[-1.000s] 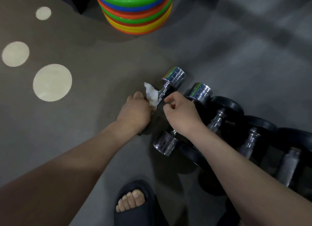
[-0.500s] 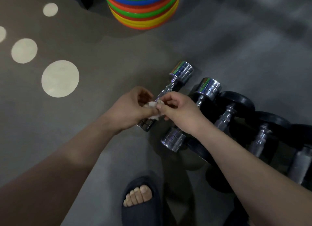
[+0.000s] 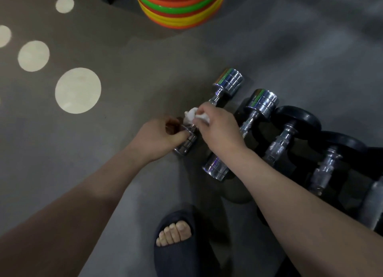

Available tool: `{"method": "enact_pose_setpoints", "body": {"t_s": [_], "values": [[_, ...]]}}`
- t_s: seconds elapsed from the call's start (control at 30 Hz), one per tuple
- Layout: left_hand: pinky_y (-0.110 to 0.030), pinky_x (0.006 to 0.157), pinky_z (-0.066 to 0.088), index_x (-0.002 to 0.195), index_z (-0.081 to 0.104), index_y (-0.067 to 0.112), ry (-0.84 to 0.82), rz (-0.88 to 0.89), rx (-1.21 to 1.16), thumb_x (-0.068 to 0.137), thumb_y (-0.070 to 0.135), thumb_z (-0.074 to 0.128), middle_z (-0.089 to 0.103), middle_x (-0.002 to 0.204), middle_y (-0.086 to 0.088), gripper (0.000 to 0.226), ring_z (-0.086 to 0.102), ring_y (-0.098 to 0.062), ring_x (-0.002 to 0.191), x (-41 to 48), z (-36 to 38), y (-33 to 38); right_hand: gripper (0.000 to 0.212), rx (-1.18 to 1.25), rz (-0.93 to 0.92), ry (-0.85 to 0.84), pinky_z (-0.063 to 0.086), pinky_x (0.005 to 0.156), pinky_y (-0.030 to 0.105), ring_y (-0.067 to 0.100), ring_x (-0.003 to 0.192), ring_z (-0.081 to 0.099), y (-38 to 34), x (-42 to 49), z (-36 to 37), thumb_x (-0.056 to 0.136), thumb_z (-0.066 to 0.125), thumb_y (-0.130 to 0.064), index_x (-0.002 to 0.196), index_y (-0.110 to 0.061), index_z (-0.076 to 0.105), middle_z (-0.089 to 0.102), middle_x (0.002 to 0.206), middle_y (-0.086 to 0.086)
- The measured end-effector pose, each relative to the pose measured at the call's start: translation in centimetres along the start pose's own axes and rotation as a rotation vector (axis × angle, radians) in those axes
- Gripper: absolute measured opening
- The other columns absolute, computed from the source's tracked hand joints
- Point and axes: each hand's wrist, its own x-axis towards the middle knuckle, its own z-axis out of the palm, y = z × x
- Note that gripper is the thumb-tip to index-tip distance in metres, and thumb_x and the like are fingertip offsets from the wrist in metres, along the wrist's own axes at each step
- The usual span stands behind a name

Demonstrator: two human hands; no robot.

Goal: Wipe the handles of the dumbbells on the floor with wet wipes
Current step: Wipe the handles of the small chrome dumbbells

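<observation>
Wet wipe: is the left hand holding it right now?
No, the right hand pinches the wet wipe at the handle of the leftmost chrome dumbbell, while the left hand grips that dumbbell's near end.

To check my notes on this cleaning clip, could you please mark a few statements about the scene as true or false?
1. The right hand holds the wipe. True.
2. The left hand hangs free. False: it grips the near end of the chrome dumbbell at the left of the row.
3. Every dumbbell in the row is chrome. False: further right lies a black dumbbell.
4. A stack of coloured discs stands beyond the row. True.
</observation>
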Motion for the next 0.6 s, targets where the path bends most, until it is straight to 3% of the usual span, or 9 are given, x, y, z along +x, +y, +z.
{"method": "enact_pose_setpoints", "body": {"t_s": [0.1,0.17,0.3,0.4,0.5,0.6], "values": [[-0.020,0.072,0.040,0.120,0.060,0.026,0.024,0.071,0.081,0.065,0.052,0.087,0.054,0.108,0.007,0.066,0.055,-0.008,0.093,-0.8,1.2,-0.5,0.010,-0.011,-0.044,0.064,0.047,0.077,0.031,0.026,0.092,0.063,0.0,0.3,0.9,0.092,0.065,-0.014,0.100,-0.013,0.071,0.067,0.097,0.009],[-0.017,0.072,0.036,0.127,0.056,0.021,0.054,0.070,0.062,0.063,0.047,0.090,0.050,0.114,0.005,0.077,0.050,-0.009,0.098,-1.0,1.7,-1.0,0.012,0.015,-0.090,0.010,0.045,0.081,0.025,0.026,0.092,0.064,0.1,-0.2,1.4,0.092,0.065,-0.010,0.099,-0.009,0.074,0.067,0.098,0.011],[-0.009,0.064,0.034,0.113,0.058,0.021,0.099,0.019,0.015,0.064,0.047,0.090,0.054,0.110,0.003,0.064,0.054,-0.011,0.094,-0.8,1.5,-1.4,0.013,0.054,-0.143,-0.102,0.049,0.083,0.030,0.023,0.091,0.066,0.7,-0.9,0.6,0.092,0.064,-0.006,0.100,-0.004,0.074,0.069,0.098,0.012],[-0.008,0.062,0.031,0.101,0.058,0.026,0.076,0.042,0.065,0.070,0.047,0.086,0.053,0.102,0.002,0.047,0.052,-0.013,0.090,-0.8,1.2,-1.4,0.010,-0.060,-0.237,-0.123,0.049,0.076,0.037,0.027,0.089,0.063,1.1,0.3,-0.2,0.091,0.060,-0.006,0.094,-0.006,0.070,0.068,0.092,0.011],[-0.020,0.075,0.036,0.099,0.062,0.035,0.082,0.076,0.111,0.077,0.056,0.072,0.052,0.097,0.002,0.033,0.049,-0.018,0.100,-0.7,0.9,-1.9,0.010,-0.122,-0.226,-0.056,0.050,0.071,0.043,0.030,0.086,0.061,1.3,2.0,-0.8,0.094,0.056,-0.009,0.093,-0.008,0.065,0.067,0.089,0.011],[-0.027,0.092,0.037,0.122,0.059,0.030,0.131,0.093,0.144,0.077,0.062,0.059,0.054,0.109,-0.002,0.055,0.046,-0.025,0.116,-1.3,1.5,-2.2,0.020,-0.136,-0.094,0.056,0.048,0.072,0.041,0.031,0.086,0.060,1.5,3.0,-1.3,0.097,0.049,-0.011,0.109,-0.011,0.065,0.066,0.093,0.013]]}}
